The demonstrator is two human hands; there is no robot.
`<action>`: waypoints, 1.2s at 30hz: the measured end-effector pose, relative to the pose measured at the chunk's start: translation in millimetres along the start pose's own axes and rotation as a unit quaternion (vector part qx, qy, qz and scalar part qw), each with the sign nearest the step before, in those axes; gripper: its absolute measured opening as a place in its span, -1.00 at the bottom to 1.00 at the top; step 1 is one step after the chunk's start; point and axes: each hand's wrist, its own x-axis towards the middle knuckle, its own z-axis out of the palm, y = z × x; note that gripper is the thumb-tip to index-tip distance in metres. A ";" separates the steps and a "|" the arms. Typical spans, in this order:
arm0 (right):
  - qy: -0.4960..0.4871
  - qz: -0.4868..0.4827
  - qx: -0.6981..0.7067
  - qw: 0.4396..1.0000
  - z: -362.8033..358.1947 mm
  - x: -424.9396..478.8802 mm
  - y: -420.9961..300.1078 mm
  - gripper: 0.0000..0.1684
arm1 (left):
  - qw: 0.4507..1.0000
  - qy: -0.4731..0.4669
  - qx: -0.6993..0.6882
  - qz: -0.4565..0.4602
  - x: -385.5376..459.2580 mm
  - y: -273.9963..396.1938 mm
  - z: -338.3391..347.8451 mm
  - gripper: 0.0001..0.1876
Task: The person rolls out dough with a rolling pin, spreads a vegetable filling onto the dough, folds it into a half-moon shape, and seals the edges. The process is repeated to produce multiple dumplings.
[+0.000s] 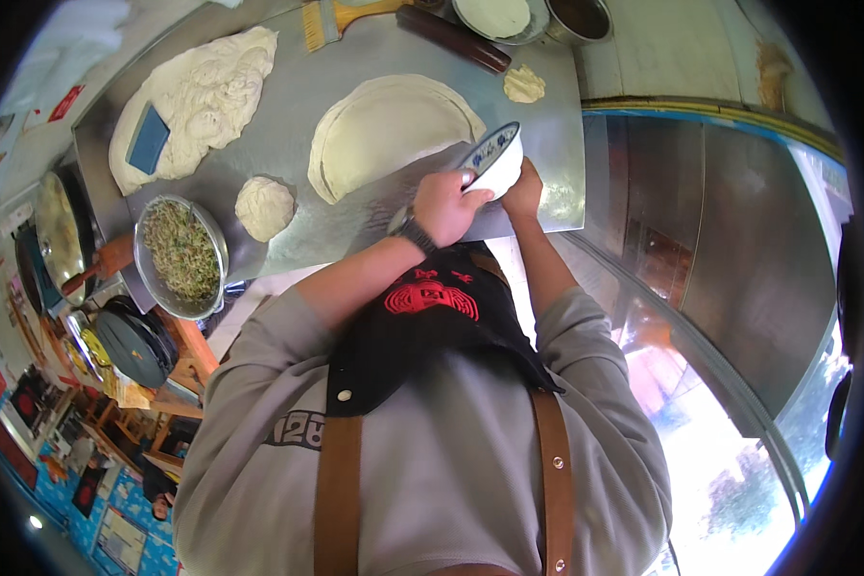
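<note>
My left hand [443, 205], with a dark watch on its wrist, grips the near-left rim of a white bowl with a blue pattern [502, 169]. My right hand [524, 191] holds the same bowl from its right side, fingers partly hidden. The bowl is tilted over the steel worktop [374, 212], by the right end of a half-round folded dough sheet [396, 126]. A small dough ball [265, 209] lies left of the sheet, and a flattened dough scrap [524, 84] lies beyond the bowl. A large dough mass [205, 101] at the far left bears a blue scraper [148, 139].
A metal bowl of chopped filling [181, 259] stands at the worktop's left edge, near a round pan [65, 230]. At the far edge are a brush [322, 25], a dark rolling pin [453, 39] and metal bowls [500, 14]. A person [160, 497] is in the background.
</note>
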 end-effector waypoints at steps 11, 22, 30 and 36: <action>-0.034 -0.132 0.089 0.987 124.4 119.5 -139.4 -0.81 | 0.880 0.307 0.361 0.024 97.2 -172.9 -240.8 -0.75; -0.166 -0.118 0.099 0.974 129.1 42.8 -218.0 -0.65 | 0.892 0.395 0.219 0.004 -21.5 -198.4 -227.1 -0.52; 0.013 -0.075 0.256 0.964 54.2 171.0 -183.9 -0.71 | 0.933 0.331 0.095 -0.107 -142.5 -198.0 -130.7 -0.63; -0.217 -0.251 -0.098 0.938 85.7 160.9 -156.1 -0.61 | 0.956 0.255 0.143 0.012 -90.5 -164.3 -105.0 -0.63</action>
